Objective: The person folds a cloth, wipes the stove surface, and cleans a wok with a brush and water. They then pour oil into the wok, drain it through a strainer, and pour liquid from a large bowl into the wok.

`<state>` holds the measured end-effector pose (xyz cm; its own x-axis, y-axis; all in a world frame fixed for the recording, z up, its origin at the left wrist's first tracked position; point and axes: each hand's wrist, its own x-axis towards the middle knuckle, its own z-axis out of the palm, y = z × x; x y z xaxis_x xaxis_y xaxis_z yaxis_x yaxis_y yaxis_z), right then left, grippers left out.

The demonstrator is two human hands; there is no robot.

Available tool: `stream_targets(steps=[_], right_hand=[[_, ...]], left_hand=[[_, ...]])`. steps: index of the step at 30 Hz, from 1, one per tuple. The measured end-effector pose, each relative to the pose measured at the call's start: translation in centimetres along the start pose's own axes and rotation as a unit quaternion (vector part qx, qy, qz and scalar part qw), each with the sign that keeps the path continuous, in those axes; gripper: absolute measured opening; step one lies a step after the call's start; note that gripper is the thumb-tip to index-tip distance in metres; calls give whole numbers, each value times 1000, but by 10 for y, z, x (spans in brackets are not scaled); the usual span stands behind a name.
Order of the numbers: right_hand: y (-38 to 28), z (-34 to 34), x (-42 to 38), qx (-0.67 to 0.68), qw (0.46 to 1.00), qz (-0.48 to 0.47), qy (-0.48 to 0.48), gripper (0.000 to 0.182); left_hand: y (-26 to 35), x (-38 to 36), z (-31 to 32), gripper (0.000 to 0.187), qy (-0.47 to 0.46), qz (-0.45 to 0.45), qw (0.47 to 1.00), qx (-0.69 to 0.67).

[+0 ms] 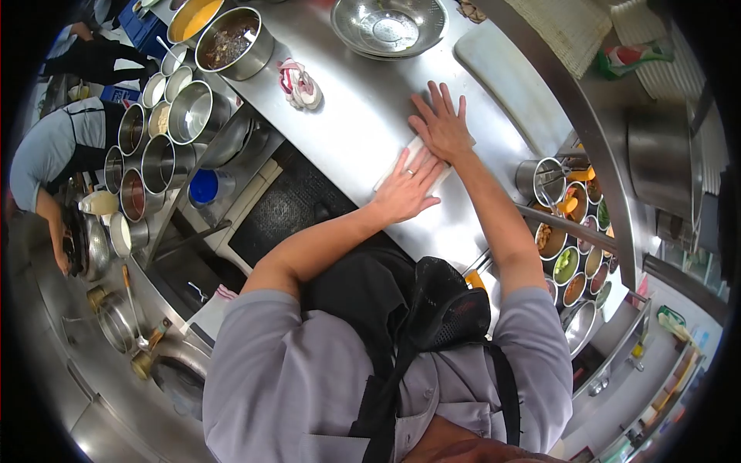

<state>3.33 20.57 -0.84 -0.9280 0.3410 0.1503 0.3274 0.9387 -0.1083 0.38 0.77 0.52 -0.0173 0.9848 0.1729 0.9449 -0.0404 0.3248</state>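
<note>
We find the flat, white folded cloth lying on the brushed, silvery steel counter, partly covered by both hands. Our left hand lies palm down on it, fingers fanned and clenched around nothing; our right hand is also released, spread wide at the cloth's far side with its fingertips reaching past the edge. Whether the left fingertips touch the right hand we cannot tell. We judge the step in hand to be pressing or wiping with the cloth, though one moment cannot settle which. The next move seems to call for level palms and even pressure, so that the cloth neither bunches nor slips. Farther out on the counter lie a crumpled white-and-red cloth, a wide, round, perforated steel colander and a long, pale rectangular cutting board; a wiping stroke would need to keep apart from these. Beyond the left side, a co-worker in a grey shirt bends near round steel pots.
</note>
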Motion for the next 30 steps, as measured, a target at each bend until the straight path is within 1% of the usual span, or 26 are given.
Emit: stream_targets(steps=[1,4,9,14,21,23,24,25,26,28,30], right_hand=[[0,2,2,3,1000,-2,-3,55],[4,3,6,-16,999,25,-16,58],[11,6,15,-7,998,69,5,59],[11,7,17,5,996,83,-3,58],[10,4,16,24,996,82,-13,57],[14,9,13,29,996,79,3,57],[14,7,14,41,996,77,15,56],[11,4,9,27,996,69,54,53],[11,2,5,26,996,66,57,53],[5,-7,-3,44,993,70,85,52],[0,-12,-2,40,993,74,89,51]], left_hand=[[-3,-3,3,76,-23,-20,999,21],[-7,-8,6,78,-18,-30,999,-6],[-11,-6,8,78,-25,-37,999,-17],[-13,-5,8,79,-35,-39,998,-19],[-14,-7,2,81,-16,-28,998,-54],[-12,-8,2,80,-10,-25,997,-66],[-12,-8,0,75,2,-35,995,-92],[-14,-8,-2,69,12,-46,992,-118],[-14,-9,-2,69,15,-46,992,-116],[-12,-10,-9,57,26,-24,993,-115],[-7,-6,-4,54,25,-12,994,-108]])
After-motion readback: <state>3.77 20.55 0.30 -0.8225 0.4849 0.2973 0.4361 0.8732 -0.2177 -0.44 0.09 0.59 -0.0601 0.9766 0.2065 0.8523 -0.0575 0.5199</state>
